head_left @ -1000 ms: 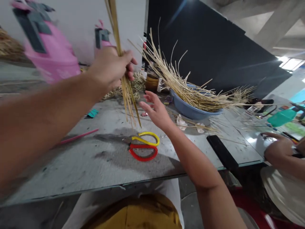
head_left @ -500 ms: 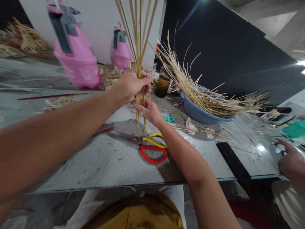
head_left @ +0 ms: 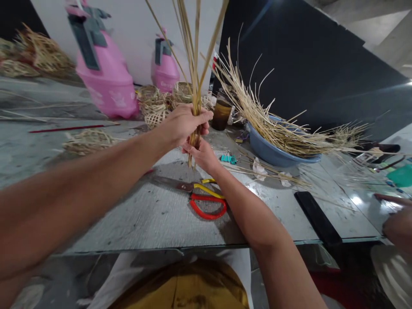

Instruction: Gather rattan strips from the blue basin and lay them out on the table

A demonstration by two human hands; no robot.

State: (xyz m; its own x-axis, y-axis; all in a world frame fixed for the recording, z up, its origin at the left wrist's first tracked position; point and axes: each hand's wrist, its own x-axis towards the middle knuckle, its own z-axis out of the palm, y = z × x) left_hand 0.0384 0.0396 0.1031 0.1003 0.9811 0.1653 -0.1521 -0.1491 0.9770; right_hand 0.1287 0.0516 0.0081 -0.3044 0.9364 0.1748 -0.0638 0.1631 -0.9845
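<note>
A loose bundle of bamboo strips point(head_left: 195, 73) stands upright over the table, fanning out at the top beyond the frame. My left hand point(head_left: 185, 122) is closed around its middle, thumb pointing right. Just below, my right hand point(head_left: 202, 153) grips the same bundle near its lower end, and short strip ends poke out underneath. Scissors point(head_left: 207, 207) with one red and one yellow handle loop lie on the table below my hands; my right forearm covers part of the yellow loop.
A blue basin point(head_left: 273, 150) piled with strips stands right, near a brown jar point(head_left: 221, 115). Pink spray bottles point(head_left: 107, 81) and small woven baskets point(head_left: 156, 111) are at the back left. Teal binder clips point(head_left: 228, 159) and a black case point(head_left: 317, 216) lie rightward. Another person's hand point(head_left: 399, 223) shows far right.
The upright strips have shifted a little right in view and spread differently at the top. Both hands keep their hold. The other person's hand at far right has moved.
</note>
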